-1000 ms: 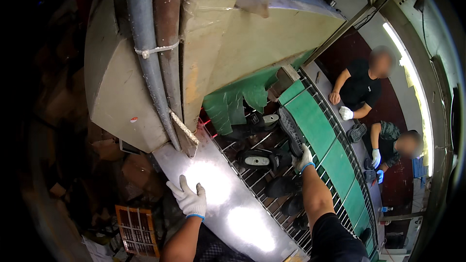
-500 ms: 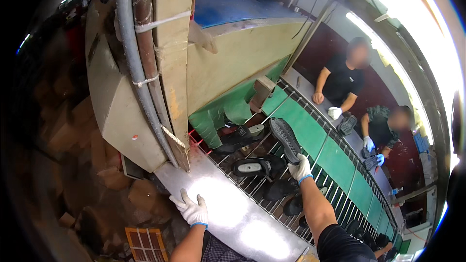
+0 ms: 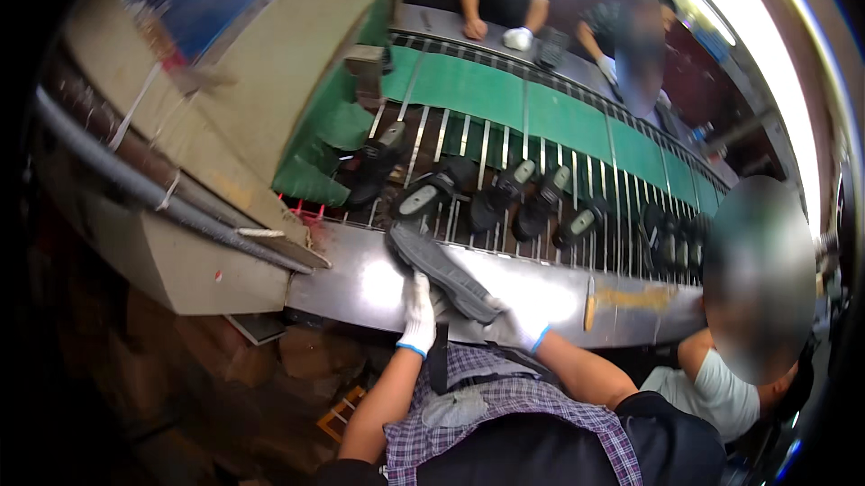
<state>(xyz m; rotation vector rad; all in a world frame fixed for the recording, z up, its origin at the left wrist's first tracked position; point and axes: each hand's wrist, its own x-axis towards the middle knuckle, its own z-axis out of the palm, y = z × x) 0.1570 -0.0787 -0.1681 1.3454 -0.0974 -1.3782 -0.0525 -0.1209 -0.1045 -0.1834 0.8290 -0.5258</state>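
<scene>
A dark rubber shoe sole (image 3: 443, 272) lies slantwise between my two gloved hands, above the metal ledge. My left hand (image 3: 418, 317), in a white glove with a blue cuff, grips its lower left edge. My right hand (image 3: 518, 327), gloved alike and somewhat blurred, is closed around the sole's near right end; its fingertips are partly hidden. Just beyond the ledge, black shoe uppers with pale grey undersides rest on the rod conveyor, among them a nearby upper (image 3: 431, 193) and another upper (image 3: 502, 195).
The shiny metal ledge (image 3: 347, 283) runs along the conveyor's near side, with a knife-like tool (image 3: 590, 306) on it. A beige machine housing (image 3: 194, 256) with pipes stands at left. Green sheeting (image 3: 468, 79) covers the far conveyor. Co-workers sit across it; another person (image 3: 721, 387) is at right.
The sole has come from over the conveyor back toward me, above the ledge. My left hand has left the ledge and now grips it too. My view has turned rightward.
</scene>
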